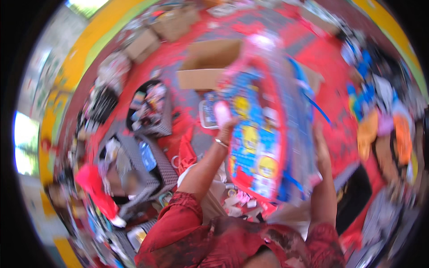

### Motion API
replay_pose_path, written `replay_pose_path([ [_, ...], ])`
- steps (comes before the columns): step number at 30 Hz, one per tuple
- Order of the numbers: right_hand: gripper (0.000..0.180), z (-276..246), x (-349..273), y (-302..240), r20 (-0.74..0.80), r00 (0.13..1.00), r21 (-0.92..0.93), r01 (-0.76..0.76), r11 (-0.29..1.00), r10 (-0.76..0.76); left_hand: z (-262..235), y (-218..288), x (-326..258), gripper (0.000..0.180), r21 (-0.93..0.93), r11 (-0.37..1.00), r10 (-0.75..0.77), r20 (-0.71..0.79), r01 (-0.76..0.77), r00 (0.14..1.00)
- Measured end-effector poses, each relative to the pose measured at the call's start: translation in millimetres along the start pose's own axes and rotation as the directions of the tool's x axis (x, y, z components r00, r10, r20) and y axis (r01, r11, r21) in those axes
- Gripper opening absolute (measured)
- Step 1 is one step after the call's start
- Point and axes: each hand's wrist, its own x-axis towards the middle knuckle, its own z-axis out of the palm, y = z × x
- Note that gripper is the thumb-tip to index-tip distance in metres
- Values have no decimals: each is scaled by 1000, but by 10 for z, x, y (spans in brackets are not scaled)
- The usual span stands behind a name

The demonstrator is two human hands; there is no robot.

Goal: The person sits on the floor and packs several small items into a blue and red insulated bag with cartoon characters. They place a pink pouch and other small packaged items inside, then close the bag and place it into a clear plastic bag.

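Between my two raised hands is a child's backpack [250,138], blue with yellow cartoon figures and a red border. Clear plastic seems to wrap it, and blue straps [319,109] hang at its right side. My left hand [230,127] grips its left edge, fingers partly hidden. A blurred pink thing [222,113] shows at that hand; I cannot tell what it is. Closed against the right side is my right hand [321,147], its fingertips hidden behind the plastic. Motion smears the backpack's outline.
An open cardboard box [201,79] stands beyond the backpack. At the left are two patterned fabric bins, one with small goods [167,109] and one nearer [167,172]. A red plush-like thing [96,187] lies beside them. Heaped goods [384,120] line the right side.
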Motion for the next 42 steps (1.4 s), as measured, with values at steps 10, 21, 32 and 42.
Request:
replay_pose_path([
  [10,86,296,79,-26,518,837,21,197,980,-180,-48,319,-1201,66,81,985,168,-318,-149,933],
  [21,105,400,-89,-126,397,917,-181,132,974,-51,332,616,-2662,65,466,855,486,-570,-226,663],
  [32,89,718,-143,-88,365,901,-289,348,892,-233,713,573,-3443,63,595,780,607,-643,-195,466],
  [42,102,761,-248,-280,265,957,-346,210,914,-119,868,435,-3287,62,580,802,561,-646,-145,518],
])
